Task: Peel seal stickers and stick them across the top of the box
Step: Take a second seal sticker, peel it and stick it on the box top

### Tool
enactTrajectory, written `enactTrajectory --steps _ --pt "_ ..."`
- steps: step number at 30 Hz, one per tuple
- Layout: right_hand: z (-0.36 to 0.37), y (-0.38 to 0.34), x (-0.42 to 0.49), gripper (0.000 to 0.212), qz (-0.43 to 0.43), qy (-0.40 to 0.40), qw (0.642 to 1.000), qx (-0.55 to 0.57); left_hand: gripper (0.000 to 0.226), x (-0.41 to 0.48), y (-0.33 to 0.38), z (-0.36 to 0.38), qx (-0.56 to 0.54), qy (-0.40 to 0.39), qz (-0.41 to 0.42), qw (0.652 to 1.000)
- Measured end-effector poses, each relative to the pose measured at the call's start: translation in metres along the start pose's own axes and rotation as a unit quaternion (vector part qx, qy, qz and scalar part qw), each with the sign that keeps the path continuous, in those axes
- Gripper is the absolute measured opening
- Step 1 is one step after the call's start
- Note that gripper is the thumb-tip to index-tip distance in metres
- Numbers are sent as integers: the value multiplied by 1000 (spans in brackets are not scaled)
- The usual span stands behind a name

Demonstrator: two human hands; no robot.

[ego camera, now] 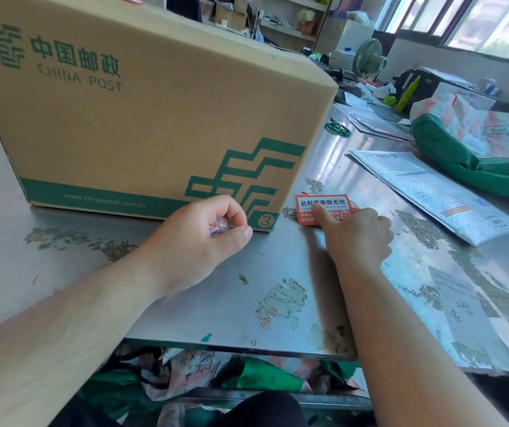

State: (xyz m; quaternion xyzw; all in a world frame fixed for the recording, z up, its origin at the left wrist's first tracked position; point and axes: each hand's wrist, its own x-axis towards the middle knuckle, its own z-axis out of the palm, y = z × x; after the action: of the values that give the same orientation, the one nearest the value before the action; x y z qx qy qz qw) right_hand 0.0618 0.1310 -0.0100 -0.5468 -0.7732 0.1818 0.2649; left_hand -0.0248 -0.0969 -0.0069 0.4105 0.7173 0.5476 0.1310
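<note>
Step in hand: we judge that we are picking up the next sticker point(324, 202); it is not yet peeled or on the box point(154, 118).
Sticker, where: it lies flat on the table point(216, 303), just beside the box's lower right corner.
Right hand point(358, 235): the forefinger lies straight and presses on the sticker, and the other fingers are tucked under. We see no grip on it.
Left hand point(204, 238): the fingers and thumb are curled round a crumpled white-and-red scrap point(219, 226), probably spent backing, though we cannot be sure.
Box: it stands upright on the table with its printed side toward us; we see its top only edge-on.
Next move: we need to slide or lift the sticker off the metal, free a corner from its backing, then carry it up over the box's top. The left hand likely has to drop its scrap first so that both hands can peel.
Box writing: a green logo with "中国邮政" and "CHINA POST"; "www.chinapost.com.cn" on the green band; a circled "3" at the corner.
Sticker writing: red, with a white panel reading "此标签撕毁无效"; the finger covers much of the lower lines, so we cannot read them.
</note>
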Motion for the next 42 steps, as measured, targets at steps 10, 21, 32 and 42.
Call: enactTrajectory --steps 10,21,32,42 --pt "-10 3 -2 22 -47 -22 989 140 17 1 0 -1 -14 17 -10 1000" --pt "-28 -3 -45 17 10 -59 906 419 28 3 -6 -2 -63 43 -13 997" --pt "-32 -15 -97 26 35 -223 712 664 40 5 -5 -8 -176 68 -46 981" --pt "-27 -22 -88 15 -63 -288 799 523 34 6 -2 -10 -212 72 -39 974"
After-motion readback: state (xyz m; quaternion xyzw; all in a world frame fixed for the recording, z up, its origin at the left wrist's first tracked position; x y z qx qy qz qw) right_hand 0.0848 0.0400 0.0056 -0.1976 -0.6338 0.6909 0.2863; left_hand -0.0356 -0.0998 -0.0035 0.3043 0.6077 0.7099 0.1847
